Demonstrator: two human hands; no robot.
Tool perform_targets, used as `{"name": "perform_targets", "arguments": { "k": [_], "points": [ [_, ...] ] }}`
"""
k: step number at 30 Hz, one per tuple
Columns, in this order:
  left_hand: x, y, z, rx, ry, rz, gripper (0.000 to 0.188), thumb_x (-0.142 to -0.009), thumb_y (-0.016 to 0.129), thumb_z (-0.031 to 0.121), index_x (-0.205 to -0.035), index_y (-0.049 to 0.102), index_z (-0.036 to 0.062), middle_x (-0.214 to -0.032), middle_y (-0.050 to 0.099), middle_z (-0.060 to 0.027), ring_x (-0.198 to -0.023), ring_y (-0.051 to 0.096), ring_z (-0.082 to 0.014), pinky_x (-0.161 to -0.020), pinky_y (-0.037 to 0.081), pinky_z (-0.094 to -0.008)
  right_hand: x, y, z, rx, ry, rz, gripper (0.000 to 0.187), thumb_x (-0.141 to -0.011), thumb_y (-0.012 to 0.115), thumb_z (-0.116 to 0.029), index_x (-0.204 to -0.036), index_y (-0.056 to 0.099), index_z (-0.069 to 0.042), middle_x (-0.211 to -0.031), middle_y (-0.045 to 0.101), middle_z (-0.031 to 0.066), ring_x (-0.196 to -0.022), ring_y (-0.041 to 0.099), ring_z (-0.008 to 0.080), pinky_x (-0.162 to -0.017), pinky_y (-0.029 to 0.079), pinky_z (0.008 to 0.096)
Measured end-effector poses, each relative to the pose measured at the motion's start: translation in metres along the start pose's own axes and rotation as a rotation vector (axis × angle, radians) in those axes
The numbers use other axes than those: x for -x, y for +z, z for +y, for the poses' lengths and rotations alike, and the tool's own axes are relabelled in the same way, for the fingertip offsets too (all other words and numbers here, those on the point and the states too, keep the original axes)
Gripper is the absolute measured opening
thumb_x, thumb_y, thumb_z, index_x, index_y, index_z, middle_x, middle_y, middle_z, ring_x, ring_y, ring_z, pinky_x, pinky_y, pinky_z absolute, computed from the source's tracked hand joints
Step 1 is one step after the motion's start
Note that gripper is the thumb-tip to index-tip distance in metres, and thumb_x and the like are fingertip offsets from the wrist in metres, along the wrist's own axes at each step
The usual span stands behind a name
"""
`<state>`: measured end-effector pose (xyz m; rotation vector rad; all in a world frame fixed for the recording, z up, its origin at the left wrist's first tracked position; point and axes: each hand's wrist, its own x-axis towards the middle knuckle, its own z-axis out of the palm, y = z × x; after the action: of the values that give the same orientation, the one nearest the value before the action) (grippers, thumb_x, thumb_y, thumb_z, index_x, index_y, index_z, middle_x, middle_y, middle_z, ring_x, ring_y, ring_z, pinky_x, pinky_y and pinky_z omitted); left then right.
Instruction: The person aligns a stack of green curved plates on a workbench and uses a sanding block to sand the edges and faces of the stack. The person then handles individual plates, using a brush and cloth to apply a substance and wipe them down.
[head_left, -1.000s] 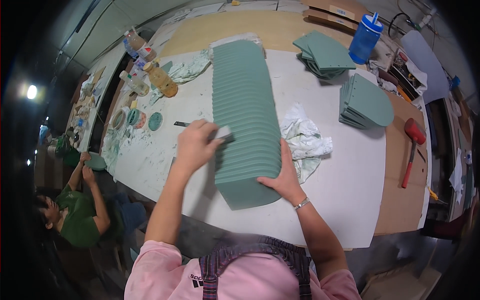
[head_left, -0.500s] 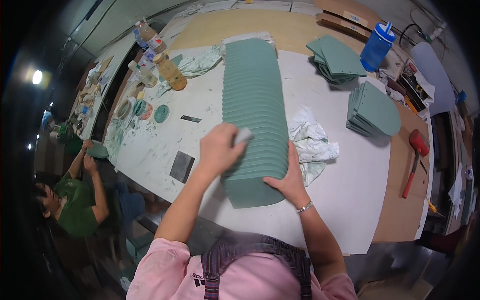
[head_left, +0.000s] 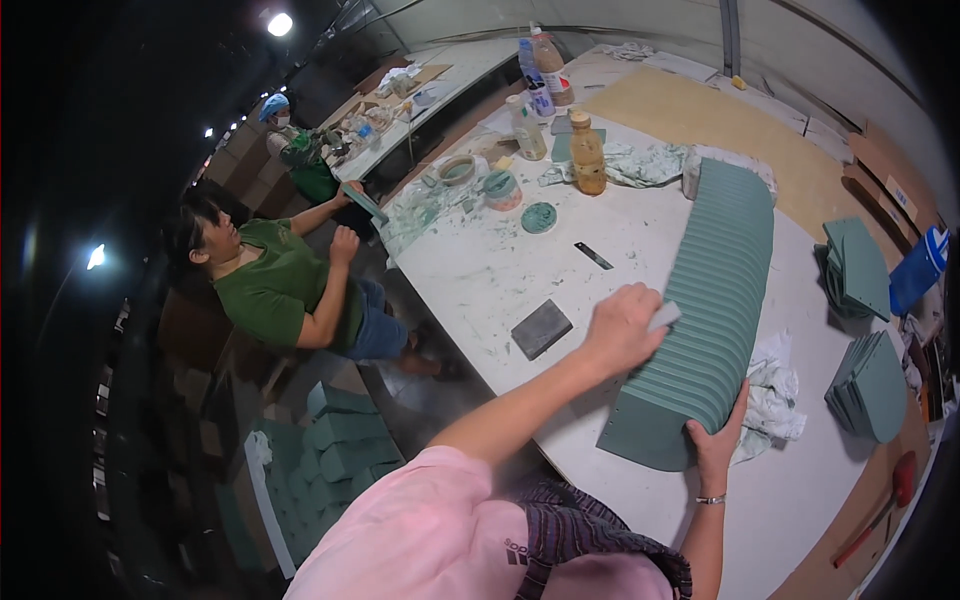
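Observation:
A long row of overlapping green panels with rounded edges lies slanted across the white table. My left hand is closed on a small pale grey block, which is at the left side of the row. My right hand grips the near right end of the row, its thumb over the front panel and its fingers along the side. Just right of the row, a crumpled white cloth with green smears lies beside that hand. A dark grey rectangular pad rests left of my left hand.
Bottles, a cup of green paste, its round lid and a blade sit farther back. Two panel piles and a red mallet lie right. A co-worker in green holds a panel at left.
My view has swung left, so the table appears shifted right and tilted, and the co-worker shows more fully. Both hands stay at the row; the left still holds the pale block.

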<state>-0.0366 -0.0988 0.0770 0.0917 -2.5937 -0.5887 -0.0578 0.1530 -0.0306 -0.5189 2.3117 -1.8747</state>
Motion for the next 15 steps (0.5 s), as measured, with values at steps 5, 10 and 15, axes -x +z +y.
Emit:
{"name": "perform_targets", "arguments": {
  "k": [5, 10, 15],
  "points": [
    [0.020, 0.013, 0.023, 0.071, 0.211, -0.163, 0.031, -0.074, 0.079, 0.022, -0.094, 0.061, 0.0065, -0.092, 0.061, -0.0130, -0.090, 0.064, -0.0355, -0.075, 0.054, -0.0471, -0.001, -0.001, 0.000, -0.069, 0.007, -0.003, 0.129, -0.064, 0.088, -0.053, -0.162, 0.022, 0.000, -0.162, 0.034, 0.0214, -0.148, 0.034, 0.0354, -0.123, 0.026, 0.0435],
    [0.011, -0.008, -0.008, -0.029, -0.062, -0.016, 0.028, -0.076, 0.078, 0.020, -0.094, 0.061, 0.0064, -0.091, 0.061, -0.0129, -0.091, 0.063, -0.0354, -0.075, 0.053, -0.0464, 0.009, -0.007, -0.013, -0.125, 0.034, -0.014, 0.136, -0.061, 0.092, -0.055, -0.163, 0.021, 0.000, -0.163, 0.032, 0.0225, -0.151, 0.031, 0.0345, -0.124, 0.025, 0.0426],
    [0.030, 0.016, 0.030, 0.092, 0.199, -0.160, 0.028, -0.075, 0.077, 0.020, -0.093, 0.059, 0.0068, -0.088, 0.059, -0.0146, -0.088, 0.063, -0.0373, -0.072, 0.052, -0.0480, 0.009, 0.005, -0.007, -0.040, 0.012, -0.015, 0.136, -0.061, 0.096, -0.042, -0.161, 0.018, 0.004, -0.166, 0.024, 0.0231, -0.154, 0.025, 0.0342, -0.126, 0.021, 0.0416]
  ]
}}
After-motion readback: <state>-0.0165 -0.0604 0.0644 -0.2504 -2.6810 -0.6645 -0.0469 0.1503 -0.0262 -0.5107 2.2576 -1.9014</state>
